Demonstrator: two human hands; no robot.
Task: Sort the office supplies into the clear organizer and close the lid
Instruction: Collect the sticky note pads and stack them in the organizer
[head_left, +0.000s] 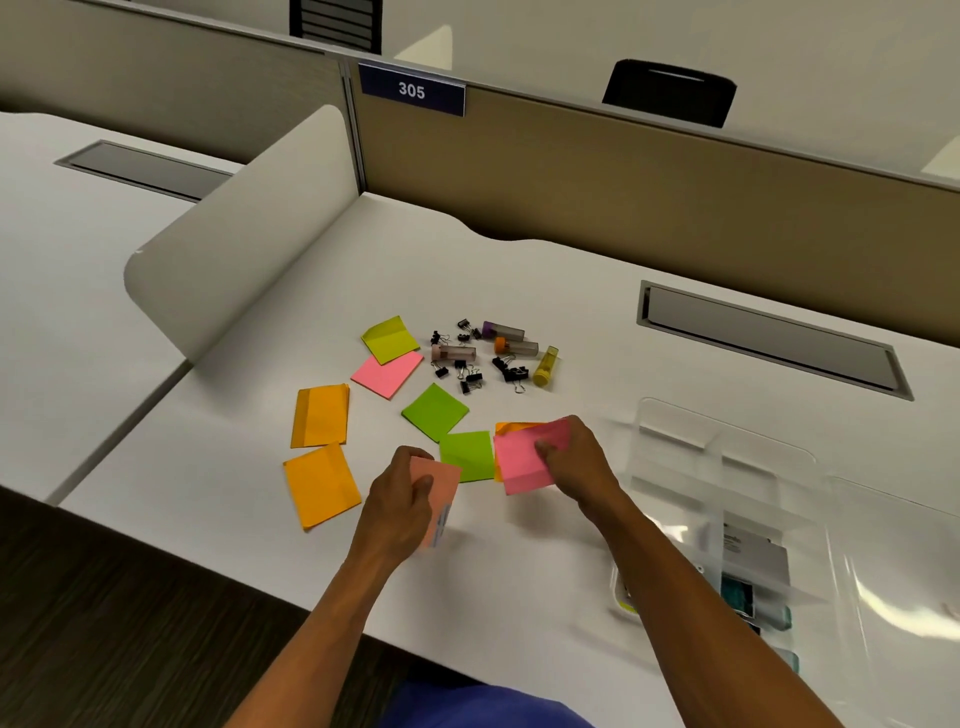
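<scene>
Left hand (402, 499): closed around a salmon-pink sticky pad (440, 499), just left of the pink pad.
Right hand (576, 457): fingers pinched on the pink pad (522, 462), which lies on the desk (519, 597).
Binder clips (467, 358): behind the pink pad.
Clear organizer (727, 499): right of the pink pad, lid open.

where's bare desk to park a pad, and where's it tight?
Free: the white desk between the binder clips and the rear partition; also the near edge between the forearms. Tight: sticky-note pads ring the left hand and right hand; the clear organizer fills the right side.
</scene>
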